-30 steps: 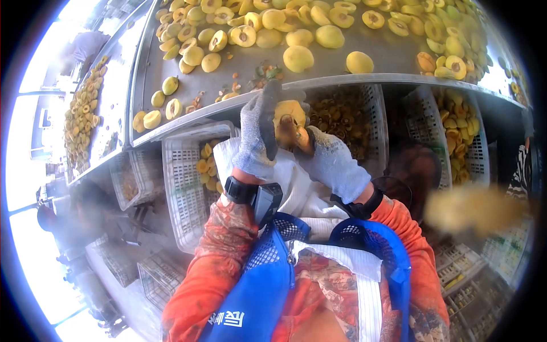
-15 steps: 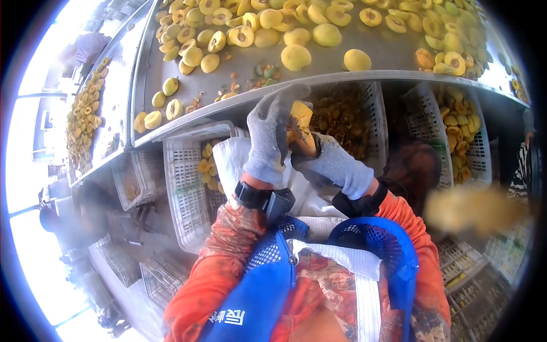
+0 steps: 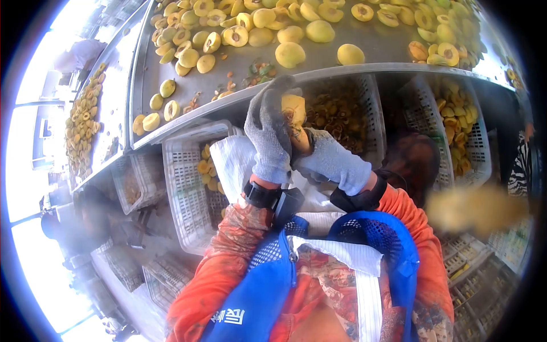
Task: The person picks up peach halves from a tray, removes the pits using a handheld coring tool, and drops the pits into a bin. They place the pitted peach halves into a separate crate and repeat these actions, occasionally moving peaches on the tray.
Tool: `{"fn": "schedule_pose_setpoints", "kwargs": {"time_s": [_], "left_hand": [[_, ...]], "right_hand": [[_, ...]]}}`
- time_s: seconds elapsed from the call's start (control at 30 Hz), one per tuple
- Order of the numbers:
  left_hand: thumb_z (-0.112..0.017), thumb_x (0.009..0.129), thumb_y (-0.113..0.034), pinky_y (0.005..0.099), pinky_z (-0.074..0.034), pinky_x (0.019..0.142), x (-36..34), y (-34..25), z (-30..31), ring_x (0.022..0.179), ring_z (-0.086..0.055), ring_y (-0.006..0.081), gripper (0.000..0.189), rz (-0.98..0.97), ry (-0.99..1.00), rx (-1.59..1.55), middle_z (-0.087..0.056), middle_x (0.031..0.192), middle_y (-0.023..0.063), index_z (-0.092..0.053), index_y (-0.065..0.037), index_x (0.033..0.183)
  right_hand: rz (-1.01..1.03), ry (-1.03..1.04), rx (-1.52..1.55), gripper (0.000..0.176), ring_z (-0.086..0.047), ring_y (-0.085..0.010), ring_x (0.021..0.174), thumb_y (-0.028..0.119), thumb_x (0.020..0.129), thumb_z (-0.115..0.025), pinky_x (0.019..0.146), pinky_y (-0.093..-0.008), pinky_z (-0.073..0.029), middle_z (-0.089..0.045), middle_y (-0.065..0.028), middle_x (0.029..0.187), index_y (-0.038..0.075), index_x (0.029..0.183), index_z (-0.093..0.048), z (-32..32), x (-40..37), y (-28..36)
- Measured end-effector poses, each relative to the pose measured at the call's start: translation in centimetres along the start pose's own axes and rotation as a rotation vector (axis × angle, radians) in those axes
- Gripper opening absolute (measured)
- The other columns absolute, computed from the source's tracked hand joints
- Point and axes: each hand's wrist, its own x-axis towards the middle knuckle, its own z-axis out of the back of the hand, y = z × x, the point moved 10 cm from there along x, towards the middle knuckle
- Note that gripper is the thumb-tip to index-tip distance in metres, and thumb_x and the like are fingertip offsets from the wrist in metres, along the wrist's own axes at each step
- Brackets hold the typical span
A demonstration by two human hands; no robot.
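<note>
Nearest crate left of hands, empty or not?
Not empty: yellow fruit shows inside the crate. Cannot tell how full; white cloth hides part.

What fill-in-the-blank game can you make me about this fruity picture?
1. The left hand and right hand both wear ____.
2. Most fruit halves on the metal table are colored ____.
3. The slatted plastic crate sits ____ than the table.
4. The cloth with white writing is ____.

Missing words: gloves; yellow; lower; blue.

A fruit-processing workroom, shown by the metal worktable (image 3: pixel 228 65) of halved fruit and filled plastic crates (image 3: pixel 185 191).
</note>
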Motion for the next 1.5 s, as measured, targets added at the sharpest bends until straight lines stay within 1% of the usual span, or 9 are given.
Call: {"fn": "schedule_pose_setpoints", "kwargs": {"time_s": [0.03,0.2,0.43,0.87,1.0,1.03,1.1,1.2,1.5], "left_hand": [[-0.052,0.096,-0.023,0.0275,-0.051,0.083,-0.2,-0.1,-0.3,0.094,-0.065,0.017,0.033,-0.003,0.033,-0.002,-0.068,0.108,0.0094,-0.064,0.003,0.113],[-0.053,0.097,-0.02,0.0276,-0.051,0.083,-1.0,0.4,-2.9,0.094,-0.065,0.0158,0.029,0.11,0.404,-0.027,-0.069,0.105,0.0105,-0.066,0.003,0.11],[-0.055,0.096,-0.016,0.0279,-0.051,0.081,-0.9,-1.9,-3.4,0.09,-0.064,0.0149,0.024,-0.255,0.414,0.306,-0.07,0.101,0.0108,-0.068,0.0,0.108],[-0.048,0.097,-0.032,0.0301,-0.054,0.075,1.7,2.7,2.3,0.095,-0.064,0.021,0.046,0.104,0.162,0.139,-0.062,0.112,0.0106,-0.052,0.002,0.128],[-0.049,0.098,-0.026,0.0268,-0.053,0.075,3.4,-0.9,11.0,0.092,-0.064,0.0146,0.044,-0.108,0.233,0.424,-0.066,0.107,0.0088,-0.049,0.002,0.133],[-0.051,0.098,-0.018,0.0262,-0.053,0.079,3.9,-2.7,12.2,0.095,-0.063,0.0133,0.043,-0.399,0.315,1.27,-0.065,0.111,0.0094,-0.047,0.002,0.135],[-0.055,0.094,-0.005,0.0267,-0.051,0.087,7.3,0.9,21.3,0.104,-0.06,0.014,0.045,-0.001,0.062,1.026,-0.062,0.12,0.0109,-0.044,0.003,0.136],[-0.063,0.089,-0.01,0.0305,-0.048,0.093,10.6,0.4,11.5,0.112,-0.057,0.0193,0.052,0.107,0.114,0.752,-0.06,0.124,0.0139,-0.045,0.003,0.136],[-0.074,0.075,-0.03,0.0397,-0.046,0.096,16.2,10.3,-9.0,0.113,-0.056,0.0319,0.068,-0.119,0.805,1.314,-0.057,0.124,0.0175,-0.05,-0.01,0.135]], "right_hand": [[0.281,-0.062,-0.226,0.018,-0.054,-0.0138,0.048,0.016,0.08,-0.061,0.042,-0.0273,-0.037,-0.06,-0.0073,0.067,0.006,0.095,-0.06,-0.2,-0.5,1.3],[-0.64,0.34,0.296,0.014,-0.053,-0.0156,0.044,0.014,0.074,-0.064,0.04,-0.0273,-0.038,-0.057,-0.0065,0.058,0.001,0.081,-0.063,-0.7,-4.0,-1.6],[-0.579,0.329,0.454,0.014,-0.053,-0.0138,0.046,0.01,0.074,-0.065,0.042,-0.0252,-0.038,-0.056,-0.0038,0.059,0.002,0.084,-0.063,-0.9,-4.1,-1.7],[-0.512,0.389,1.049,0.014,-0.043,-0.0103,0.038,0.009,0.074,-0.065,0.037,-0.0237,-0.032,-0.049,-0.0028,0.055,0.0,0.082,-0.058,-3.0,-3.3,0.5],[-0.401,0.322,0.989,0.016,-0.051,-0.0134,0.044,0.015,0.075,-0.065,0.041,-0.0248,-0.039,-0.052,-0.0051,0.056,0.001,0.081,-0.059,1.2,-3.3,-1.1],[-0.481,0.209,0.678,0.023,-0.053,-0.0155,0.047,0.017,0.075,-0.067,0.044,-0.0271,-0.042,-0.055,-0.007,0.061,0.0,0.088,-0.059,3.2,-3.2,-4.3],[-0.616,-0.017,0.05,0.038,-0.059,-0.0197,0.053,0.023,0.075,-0.07,0.051,-0.0317,-0.049,-0.061,-0.0108,0.07,-0.002,0.102,-0.059,8.0,-2.8,-9.9],[-0.368,-0.224,-0.703,0.039,-0.064,-0.0302,0.065,0.028,0.079,-0.069,0.061,-0.0395,-0.051,-0.065,-0.0168,0.078,0.003,0.107,-0.06,9.8,-3.7,-15.3],[-0.241,-0.499,-0.516,0.028,-0.063,-0.0374,0.075,0.026,0.078,-0.071,0.066,-0.0446,-0.05,-0.064,-0.0169,0.08,0.009,0.096,-0.059,12.8,-5.0,-4.0]]}}
